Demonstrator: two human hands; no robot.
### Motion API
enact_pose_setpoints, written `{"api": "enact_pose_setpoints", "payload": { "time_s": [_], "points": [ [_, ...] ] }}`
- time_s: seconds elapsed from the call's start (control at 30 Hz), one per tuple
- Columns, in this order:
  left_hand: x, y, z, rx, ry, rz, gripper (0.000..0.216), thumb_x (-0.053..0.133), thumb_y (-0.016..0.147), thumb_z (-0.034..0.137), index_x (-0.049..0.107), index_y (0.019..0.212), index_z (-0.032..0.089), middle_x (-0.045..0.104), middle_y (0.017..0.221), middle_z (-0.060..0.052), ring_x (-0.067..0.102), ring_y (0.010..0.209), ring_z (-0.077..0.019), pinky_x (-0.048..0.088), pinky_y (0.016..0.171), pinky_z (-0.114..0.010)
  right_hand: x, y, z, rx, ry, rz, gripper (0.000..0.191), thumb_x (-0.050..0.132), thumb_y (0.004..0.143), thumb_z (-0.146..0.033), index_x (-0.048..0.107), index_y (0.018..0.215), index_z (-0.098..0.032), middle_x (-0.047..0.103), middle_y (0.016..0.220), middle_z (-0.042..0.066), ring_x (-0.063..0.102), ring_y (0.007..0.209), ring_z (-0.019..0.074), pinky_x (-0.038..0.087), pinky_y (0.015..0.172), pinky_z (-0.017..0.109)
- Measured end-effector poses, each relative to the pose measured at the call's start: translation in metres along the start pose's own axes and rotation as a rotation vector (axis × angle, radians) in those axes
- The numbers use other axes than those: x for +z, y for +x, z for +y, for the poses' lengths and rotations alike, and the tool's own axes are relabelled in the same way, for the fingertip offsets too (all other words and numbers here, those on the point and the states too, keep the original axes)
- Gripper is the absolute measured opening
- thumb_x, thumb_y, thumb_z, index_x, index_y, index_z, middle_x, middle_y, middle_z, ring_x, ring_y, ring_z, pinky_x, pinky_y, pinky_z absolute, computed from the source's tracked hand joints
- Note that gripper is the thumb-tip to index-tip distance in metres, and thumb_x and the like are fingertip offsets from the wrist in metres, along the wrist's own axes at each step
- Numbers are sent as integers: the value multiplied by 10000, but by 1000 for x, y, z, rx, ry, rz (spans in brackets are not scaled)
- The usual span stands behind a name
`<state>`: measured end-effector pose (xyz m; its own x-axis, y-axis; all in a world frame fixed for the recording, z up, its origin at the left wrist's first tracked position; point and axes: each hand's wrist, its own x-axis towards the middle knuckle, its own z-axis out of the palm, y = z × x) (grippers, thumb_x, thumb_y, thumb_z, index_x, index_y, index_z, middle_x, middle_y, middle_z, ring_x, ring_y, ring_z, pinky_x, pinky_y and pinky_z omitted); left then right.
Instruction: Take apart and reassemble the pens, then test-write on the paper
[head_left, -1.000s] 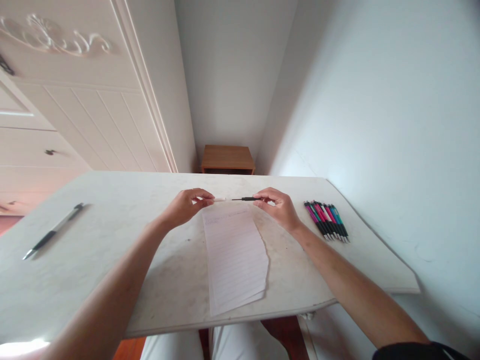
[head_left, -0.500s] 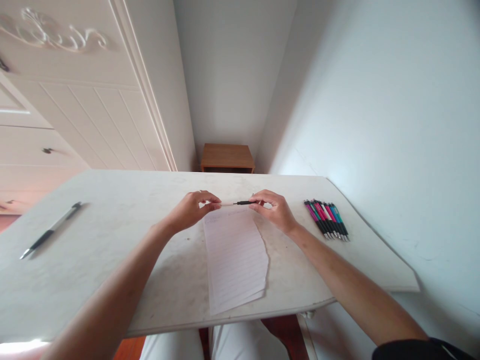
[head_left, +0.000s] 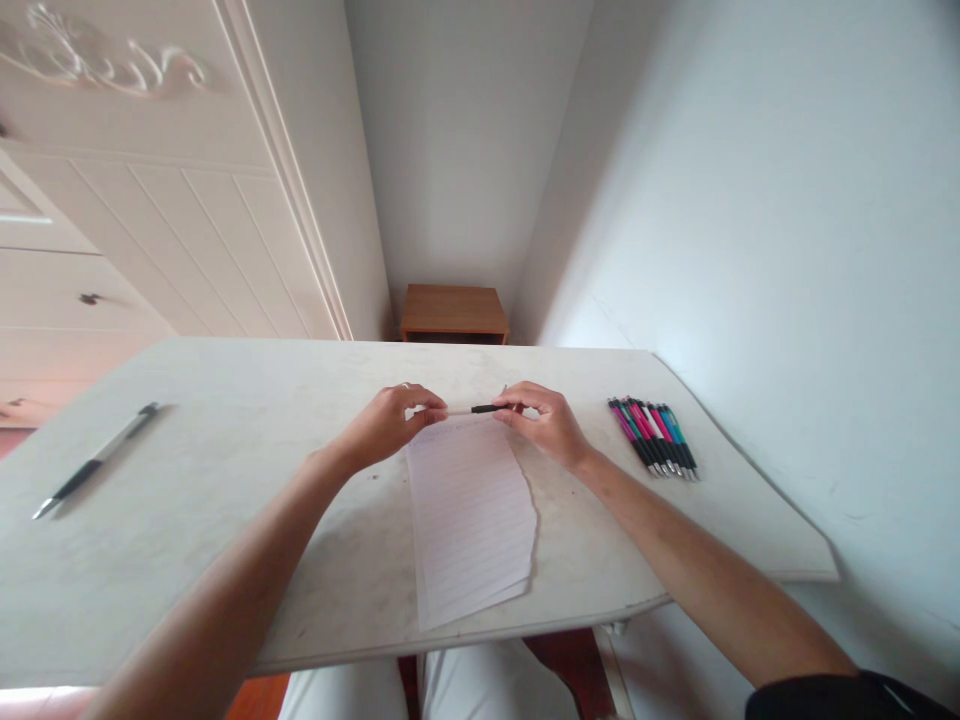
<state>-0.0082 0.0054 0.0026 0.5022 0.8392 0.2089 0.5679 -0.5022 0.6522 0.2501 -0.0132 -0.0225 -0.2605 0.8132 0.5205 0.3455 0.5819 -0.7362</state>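
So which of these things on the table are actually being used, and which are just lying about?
In use: slim black-and-white pen, pinched between left hand and right hand; white lined paper sheet under it.
Lying about: row of pink, teal and black pens; black-and-silver pen; brown wooden stand.

pen point(head_left: 474, 409) is black and white, paper point(head_left: 469, 510) is white with faint lines — side pens point(head_left: 654, 437) pink, teal, black.

Tabletop point(head_left: 225, 440) lies open from left hand point(head_left: 386, 425) to lone pen point(head_left: 94, 460); pen row point(head_left: 654, 438) and wall point(head_left: 750, 250) flank right hand point(head_left: 547, 420).
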Motion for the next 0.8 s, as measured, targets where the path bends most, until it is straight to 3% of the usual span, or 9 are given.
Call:
{"api": "enact_pose_setpoints", "payload": {
  "time_s": [0.47,0.8],
  "points": [
    [4,1,4,8,-39,84,260,580,854,416,724,913,208,722,967,-54,636,845,-207,504,805,-328,2,-2,1,127,-26,40,202,720,804,-373,741,892,-192,736,842,48,641,711,160,524,681,290],
    [15,3,-2,67,-33,152,226,620,824,354,732,951,205,691,929,-49,614,783,-180,503,764,-313,2,-2,-9,119,-89,-23,192,637,855,-373,700,854,-192,704,760,15,612,651,144,506,667,263]
  ]
}}
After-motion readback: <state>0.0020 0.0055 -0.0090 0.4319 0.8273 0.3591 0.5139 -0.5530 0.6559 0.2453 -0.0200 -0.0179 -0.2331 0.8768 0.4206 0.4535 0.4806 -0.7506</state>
